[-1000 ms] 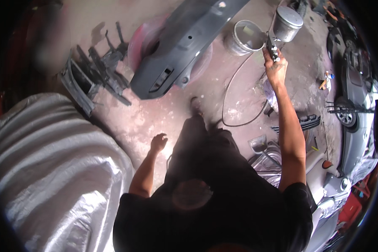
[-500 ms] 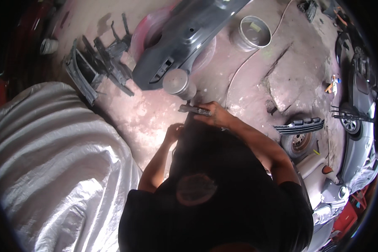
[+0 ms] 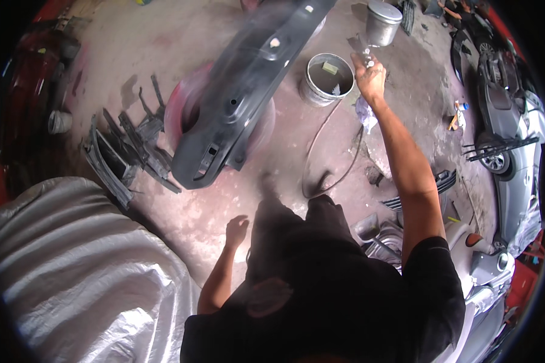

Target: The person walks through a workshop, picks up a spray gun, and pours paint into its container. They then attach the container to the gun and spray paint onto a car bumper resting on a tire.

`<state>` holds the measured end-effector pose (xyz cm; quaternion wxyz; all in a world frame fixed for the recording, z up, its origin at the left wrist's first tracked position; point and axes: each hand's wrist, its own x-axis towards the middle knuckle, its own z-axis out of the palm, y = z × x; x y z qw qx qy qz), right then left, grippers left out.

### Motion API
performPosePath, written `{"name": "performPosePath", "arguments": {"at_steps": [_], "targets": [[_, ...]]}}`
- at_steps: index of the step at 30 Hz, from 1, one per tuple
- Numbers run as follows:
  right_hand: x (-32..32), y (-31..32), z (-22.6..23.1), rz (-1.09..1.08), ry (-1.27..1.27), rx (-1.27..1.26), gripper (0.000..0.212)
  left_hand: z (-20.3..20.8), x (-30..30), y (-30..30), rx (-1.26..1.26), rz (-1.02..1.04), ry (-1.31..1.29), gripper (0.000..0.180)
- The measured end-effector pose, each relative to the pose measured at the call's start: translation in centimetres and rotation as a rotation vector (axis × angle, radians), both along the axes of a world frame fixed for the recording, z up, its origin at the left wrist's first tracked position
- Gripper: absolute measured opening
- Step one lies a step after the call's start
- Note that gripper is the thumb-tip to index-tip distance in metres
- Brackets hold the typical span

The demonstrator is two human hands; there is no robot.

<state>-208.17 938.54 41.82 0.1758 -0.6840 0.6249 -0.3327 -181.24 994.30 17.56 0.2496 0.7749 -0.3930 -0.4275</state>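
Observation:
My right hand (image 3: 372, 77) is raised at the far right, its fingers wrapped around a spray gun (image 3: 368, 55) with a round silver cup (image 3: 384, 27) on it. A thin hose (image 3: 310, 154) loops over the floor, and something crumpled and white (image 3: 365, 115) hangs just below my wrist. To the left of the gun, a long dark grey car bumper (image 3: 233, 78) rests across a round reddish support (image 3: 178, 100). My left hand (image 3: 237, 231) hangs low beside my leg, holding nothing, with its fingers loosely curved.
An open metal bucket (image 3: 309, 94) stands between bumper and gun. Dark trim pieces (image 3: 127, 145) lie on the left floor. A silver cover (image 3: 91, 260) bulges at near left. Along the right are a grey car (image 3: 511, 175) and a black grille (image 3: 427, 190).
My right hand has swung up and away to the right with the spray gun, past the bucket. My left hand has dropped slightly nearer. The view has shifted, and the bumper appears lower.

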Motion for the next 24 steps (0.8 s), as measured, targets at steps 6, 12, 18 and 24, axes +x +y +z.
{"name": "performPosePath", "arguments": {"at_steps": [6,12,18,24], "targets": [[1.7,2.7,-1.4,0.134,-0.408,0.177,0.067,7.3,-15.3,-22.7,-0.07,-0.331,0.253,0.093],[0.8,3.4,2.2,0.598,-0.669,0.511,0.043,-4.4,-26.4,-29.6,0.069,-0.195,0.301,0.035],[-5.8,-3.5,0.6,1.066,-0.518,0.685,0.049,-5.0,-26.4,-24.6,0.407,-0.204,-0.26,0.03],[-7.7,-12.9,-3.8,0.925,-0.265,0.375,0.057,-3.6,-29.1,-24.7,0.359,-0.074,-0.319,0.024]]}}
